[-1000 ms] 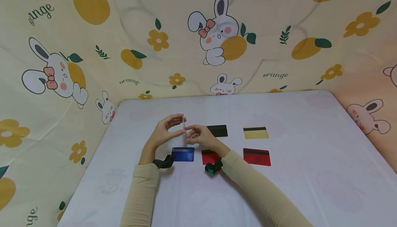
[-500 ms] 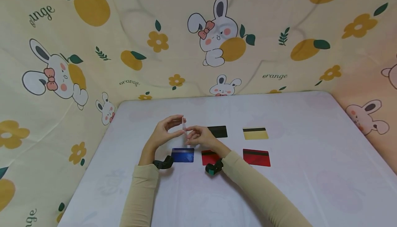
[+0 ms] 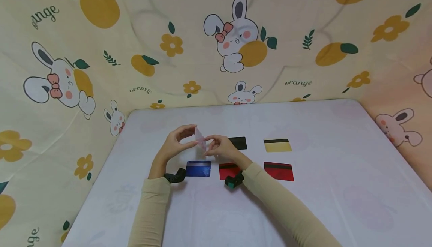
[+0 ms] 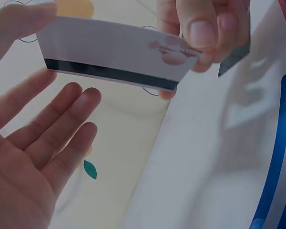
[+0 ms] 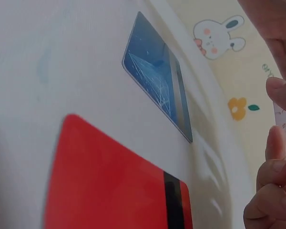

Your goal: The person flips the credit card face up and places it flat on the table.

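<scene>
A pale card (image 3: 200, 139) with a dark magnetic stripe is held above the table between both hands. My left hand (image 3: 174, 142) pinches one end between thumb and index finger; in the left wrist view its other fingers are spread loosely below the card. At the opposite end, my right hand (image 3: 221, 147) pinches the card with thumb and fingers. Closest below on the table lies a blue card (image 3: 198, 169). A red card (image 3: 227, 170) lies partly hidden under the right wrist, and a black card (image 3: 239, 142) is partly covered by the right hand.
To the right, a gold card (image 3: 278, 145) lies flat behind a second red card (image 3: 279, 172). A white cloth covers the table (image 3: 337, 145). Behind it hangs a patterned curtain (image 3: 189, 22) with rabbits and oranges. Both wrists wear black cameras.
The held card has turned from nearly edge-on, so more of its face shows in the head view. My left hand has shifted slightly left, the right hand slightly right.
</scene>
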`<state>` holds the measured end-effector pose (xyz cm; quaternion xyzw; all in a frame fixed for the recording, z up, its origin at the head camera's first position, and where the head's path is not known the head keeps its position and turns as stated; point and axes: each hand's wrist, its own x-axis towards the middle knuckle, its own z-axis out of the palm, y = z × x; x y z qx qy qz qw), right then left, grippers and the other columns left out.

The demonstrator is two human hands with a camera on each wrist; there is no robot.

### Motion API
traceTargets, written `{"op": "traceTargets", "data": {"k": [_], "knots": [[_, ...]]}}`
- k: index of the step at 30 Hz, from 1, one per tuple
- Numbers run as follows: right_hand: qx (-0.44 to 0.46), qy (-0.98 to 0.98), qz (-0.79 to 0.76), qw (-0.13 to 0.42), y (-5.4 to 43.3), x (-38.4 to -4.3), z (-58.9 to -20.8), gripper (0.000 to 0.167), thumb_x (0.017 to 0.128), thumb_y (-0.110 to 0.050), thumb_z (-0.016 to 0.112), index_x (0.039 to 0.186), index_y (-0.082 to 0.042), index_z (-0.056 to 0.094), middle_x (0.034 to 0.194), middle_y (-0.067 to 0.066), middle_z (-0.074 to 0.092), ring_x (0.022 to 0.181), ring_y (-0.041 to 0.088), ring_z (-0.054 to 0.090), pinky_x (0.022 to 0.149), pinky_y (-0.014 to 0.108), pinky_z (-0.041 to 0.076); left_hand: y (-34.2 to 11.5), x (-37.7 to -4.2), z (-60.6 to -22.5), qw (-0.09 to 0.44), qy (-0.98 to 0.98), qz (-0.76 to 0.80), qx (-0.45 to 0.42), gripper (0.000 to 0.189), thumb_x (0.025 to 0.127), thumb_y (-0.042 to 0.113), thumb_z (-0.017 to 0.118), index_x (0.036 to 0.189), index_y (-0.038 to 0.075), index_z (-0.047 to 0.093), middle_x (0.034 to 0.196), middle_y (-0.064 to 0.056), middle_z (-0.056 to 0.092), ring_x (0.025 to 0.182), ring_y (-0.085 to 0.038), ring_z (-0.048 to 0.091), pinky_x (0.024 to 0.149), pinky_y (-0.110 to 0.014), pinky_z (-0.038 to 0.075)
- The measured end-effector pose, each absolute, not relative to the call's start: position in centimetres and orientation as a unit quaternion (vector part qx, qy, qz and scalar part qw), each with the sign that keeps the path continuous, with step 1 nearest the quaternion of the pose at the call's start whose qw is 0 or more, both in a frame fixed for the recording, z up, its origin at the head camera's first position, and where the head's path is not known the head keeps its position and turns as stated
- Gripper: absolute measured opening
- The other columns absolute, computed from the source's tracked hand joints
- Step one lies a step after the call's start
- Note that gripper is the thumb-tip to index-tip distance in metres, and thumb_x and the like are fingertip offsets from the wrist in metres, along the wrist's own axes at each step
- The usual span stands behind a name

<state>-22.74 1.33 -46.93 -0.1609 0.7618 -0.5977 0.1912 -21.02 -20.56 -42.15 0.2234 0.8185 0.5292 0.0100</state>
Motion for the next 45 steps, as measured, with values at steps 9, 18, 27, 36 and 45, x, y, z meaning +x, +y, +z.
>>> {"op": "traceTargets", "data": {"k": [9,18,27,36,45], "knots": [[-0.155,0.771,-0.586,0.193,2.0,-23.0,-46.6,0.055,0.077,-0.006,0.078,0.127,-0.003,0.056,0.071,-0.003,0.058,0.065,0.01,0.05,0.064,0.021,0.041,-21.1,-21.3,-42.3,0.011,0.822,0.525,0.222,0.056,0.082,0.004,0.073,0.133,-0.002,0.052,0.12,-0.022,0.061,0.109,-0.018,0.06,0.102,-0.037,0.049],[-0.144,0.769,-0.592,0.194,2.3,-23.1,-46.7,0.055,0.077,-0.004,0.077,0.127,-0.004,0.053,0.07,-0.005,0.057,0.064,0.01,0.05,0.063,0.021,0.04,-21.7,-21.6,-43.0,0.023,0.824,0.526,0.207,0.055,0.082,0.007,0.074,0.133,0.0,0.053,0.11,-0.02,0.062,0.096,-0.006,0.061,0.09,-0.016,0.05],[-0.148,0.764,-0.599,0.19,2.7,-23.1,-46.5,0.057,0.076,0.0,0.077,0.127,-0.001,0.051,0.071,-0.004,0.058,0.065,0.011,0.051,0.062,0.021,0.041,-22.4,-21.5,-43.1,0.043,0.829,0.525,0.187,0.057,0.08,0.006,0.076,0.132,0.003,0.055,0.104,-0.024,0.062,0.087,-0.01,0.06,0.084,-0.02,0.051],[-0.132,0.752,-0.613,0.204,2.7,-23.2,-46.4,0.057,0.077,-0.001,0.076,0.129,-0.004,0.052,0.069,-0.006,0.058,0.062,0.011,0.049,0.056,0.022,0.044,-23.4,-21.6,-43.9,0.056,0.843,0.508,0.17,0.057,0.081,0.008,0.075,0.134,0.002,0.054,0.102,-0.022,0.062,0.087,-0.008,0.058,0.084,-0.018,0.049],[-0.147,0.746,-0.617,0.206,3.3,-23.3,-46.5,0.057,0.079,0.001,0.073,0.132,-0.003,0.05,0.069,-0.008,0.06,0.061,0.009,0.049,0.055,0.022,0.044,-23.8,-21.7,-44.9,0.073,0.83,0.528,0.165,0.058,0.082,0.001,0.072,0.136,-0.002,0.05,0.103,-0.028,0.06,0.085,-0.005,0.056,0.079,-0.016,0.048]]}}
